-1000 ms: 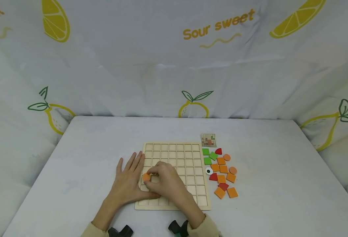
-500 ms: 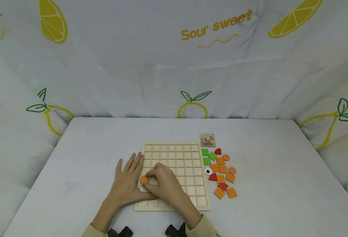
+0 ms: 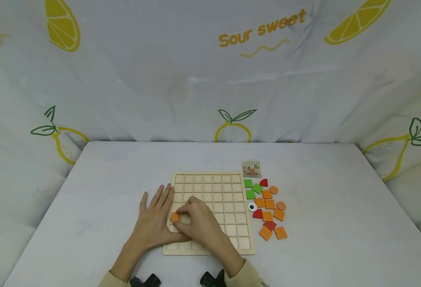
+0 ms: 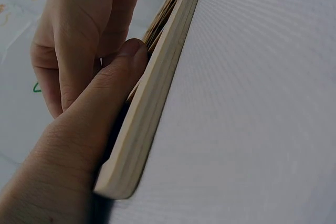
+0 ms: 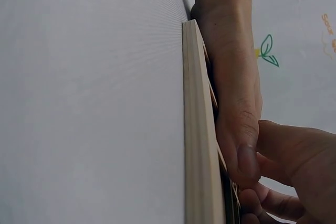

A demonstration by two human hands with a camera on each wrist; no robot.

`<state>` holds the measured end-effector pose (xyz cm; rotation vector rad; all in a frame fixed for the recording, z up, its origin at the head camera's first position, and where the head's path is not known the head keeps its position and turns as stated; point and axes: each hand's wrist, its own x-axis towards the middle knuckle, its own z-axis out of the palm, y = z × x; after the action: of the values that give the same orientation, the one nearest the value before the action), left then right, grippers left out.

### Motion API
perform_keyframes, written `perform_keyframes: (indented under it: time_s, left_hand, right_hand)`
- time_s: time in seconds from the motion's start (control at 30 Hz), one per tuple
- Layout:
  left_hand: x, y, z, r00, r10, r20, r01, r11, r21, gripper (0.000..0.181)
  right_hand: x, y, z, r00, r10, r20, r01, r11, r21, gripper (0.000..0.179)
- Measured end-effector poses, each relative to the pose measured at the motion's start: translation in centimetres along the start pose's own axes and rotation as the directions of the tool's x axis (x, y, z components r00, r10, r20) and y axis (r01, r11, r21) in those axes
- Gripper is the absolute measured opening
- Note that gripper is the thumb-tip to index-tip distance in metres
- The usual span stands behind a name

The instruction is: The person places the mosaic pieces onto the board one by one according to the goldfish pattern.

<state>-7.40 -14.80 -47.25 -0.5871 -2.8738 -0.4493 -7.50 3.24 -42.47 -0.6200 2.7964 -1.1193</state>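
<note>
A wooden grid board [image 3: 228, 208] lies on the white table. My left hand [image 3: 153, 224] rests flat along its left side, fingers spread and straight, thumb lying over the lower left cells. With thumb and index finger my right hand [image 3: 202, 224] pinches an orange round piece [image 3: 175, 217] at the leftmost column, low on the grid. Whether that piece sits fully within a cell cannot be made out. In the left wrist view the left thumb [image 4: 105, 85] crosses the board's edge [image 4: 139, 135]; the orange piece is hidden there and in the right wrist view.
Right of the board lie loose orange squares [image 3: 269, 204], orange rounds [image 3: 281, 206], green squares [image 3: 250, 195], red quarter-round pieces [image 3: 257, 214] and a white eye piece [image 3: 252, 207]. A small pattern card [image 3: 251, 169] lies beyond them. A lemon-printed cloth [image 3: 153, 79] hangs behind the table.
My right hand has shifted slightly left with the orange round piece, which now lies lower at the left column. It has stayed there over the last half second. My left hand keeps its place.
</note>
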Motion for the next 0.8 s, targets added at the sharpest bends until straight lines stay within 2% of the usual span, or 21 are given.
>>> perform_keyframes:
  time_s: [0.13, 0.43, 0.7, 0.8]
  left_hand:
    - [-0.1, 0.0, 0.0, 1.000, -0.001, 0.002, 0.001, 1.000, -0.005, 0.142]
    - [-0.1, 0.1, -0.3, 0.997, -0.031, 0.065, 0.031, 1.000, -0.004, 0.143]
    - [-0.1, 0.1, -0.1, 1.000, -0.005, 0.014, 0.005, 1.000, -0.005, 0.142]
    - [0.0, 0.2, -0.1, 1.000, -0.006, 0.017, 0.006, 1.000, -0.004, 0.143]
  right_hand:
    - [0.0, 0.0, 0.0, 1.000, 0.005, 0.002, -0.005, 1.000, 0.008, 0.023]
    - [-0.1, -0.1, -0.1, 1.000, 0.008, 0.010, -0.008, 1.000, 0.011, 0.024]
    - [-0.3, -0.2, -0.7, 0.999, 0.023, 0.023, -0.023, 0.999, 0.022, 0.028]
    - [-0.4, -0.3, -1.4, 1.000, 0.016, 0.004, -0.016, 1.000, 0.014, 0.033]
